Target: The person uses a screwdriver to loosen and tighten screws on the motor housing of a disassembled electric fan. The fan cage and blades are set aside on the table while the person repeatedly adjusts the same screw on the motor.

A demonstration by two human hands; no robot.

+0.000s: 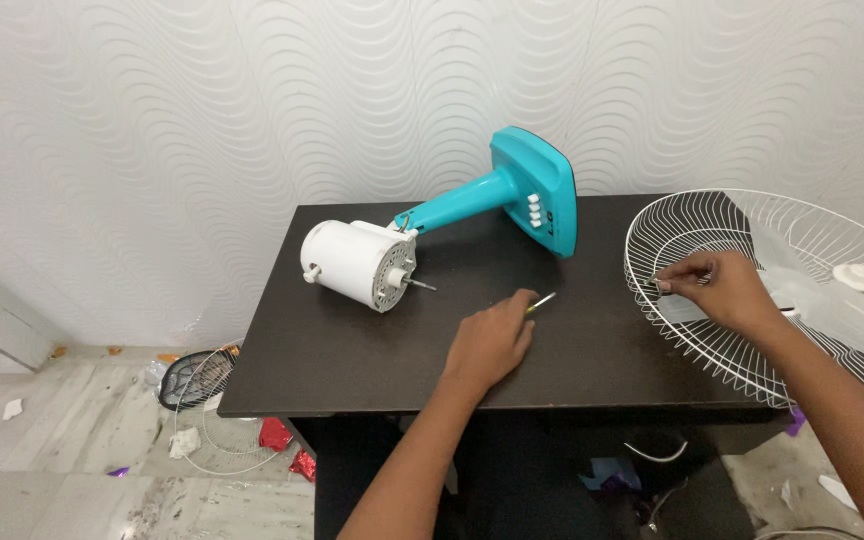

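A dark table [352, 350] carries a table fan lying on its side, with a white motor housing [355, 262] and a teal stand and base [532, 190]. My left hand [490, 340] rests on the table, fingers on a small screwdriver with a yellow-green handle [542, 301]. My right hand [717, 288] pinches the rim of a white wire fan guard [752, 215] that sits at the table's right end. A translucent fan blade [852, 290] lies inside the guard.
A second wire guard and a dark round grille [197, 380] lie on the tiled floor at the left, among paper scraps and red wrappers [274, 434]. A wavy-textured white wall stands behind the table.
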